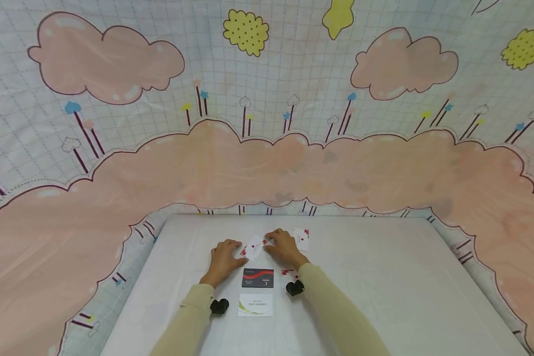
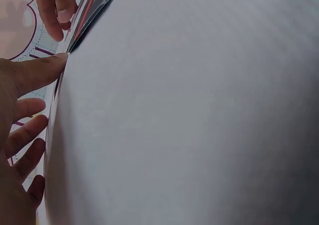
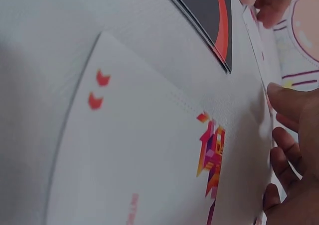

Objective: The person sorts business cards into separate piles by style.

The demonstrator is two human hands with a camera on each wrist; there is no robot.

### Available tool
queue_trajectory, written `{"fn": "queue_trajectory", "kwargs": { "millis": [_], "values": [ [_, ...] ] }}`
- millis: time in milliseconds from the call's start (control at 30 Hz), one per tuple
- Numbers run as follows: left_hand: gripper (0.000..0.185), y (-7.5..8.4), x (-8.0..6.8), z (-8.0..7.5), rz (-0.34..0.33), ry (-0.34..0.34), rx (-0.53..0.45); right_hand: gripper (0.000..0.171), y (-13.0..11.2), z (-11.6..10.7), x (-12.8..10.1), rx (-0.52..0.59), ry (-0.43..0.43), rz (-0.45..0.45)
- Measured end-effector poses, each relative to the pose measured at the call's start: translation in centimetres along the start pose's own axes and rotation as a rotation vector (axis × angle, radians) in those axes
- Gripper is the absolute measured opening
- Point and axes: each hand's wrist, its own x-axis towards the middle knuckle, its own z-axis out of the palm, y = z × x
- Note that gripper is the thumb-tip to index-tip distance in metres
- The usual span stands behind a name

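Observation:
In the head view, a white card with red marks (image 1: 252,248) lies slanted on the table between both hands. My left hand (image 1: 224,259) is at its left end, thumb and forefinger spread apart at its edges. From the upper right, my right hand (image 1: 287,247) comes down with its thumb and fingers parted about the card's red-marked end. In the left wrist view, the left thumb (image 2: 42,73) reaches toward a corner of a dark card (image 2: 92,16). The right wrist view shows the right hand's loosely spread fingers (image 3: 284,158) low at the tabletop.
Just nearer lies the dark card with a red stripe (image 1: 258,278), and below it a white card with a yellow-green curve (image 1: 255,305). A red-cornered white card (image 1: 288,274) sits partly under the right wrist. Another white card (image 1: 301,239) lies right of the right hand.

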Motion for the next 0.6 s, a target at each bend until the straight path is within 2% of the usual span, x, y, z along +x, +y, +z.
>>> {"fn": "queue_trajectory", "kwargs": {
  "millis": [267,600],
  "values": [
    [0.052,-0.20,0.37,0.02,0.018,0.031,0.005,0.036,-0.49,0.12,0.36,-0.058,0.021,0.000],
    [0.049,-0.28,0.08,0.25,0.022,0.035,-0.005,0.034,-0.12,0.59,0.08,-0.019,0.015,0.013]
  ]
}}
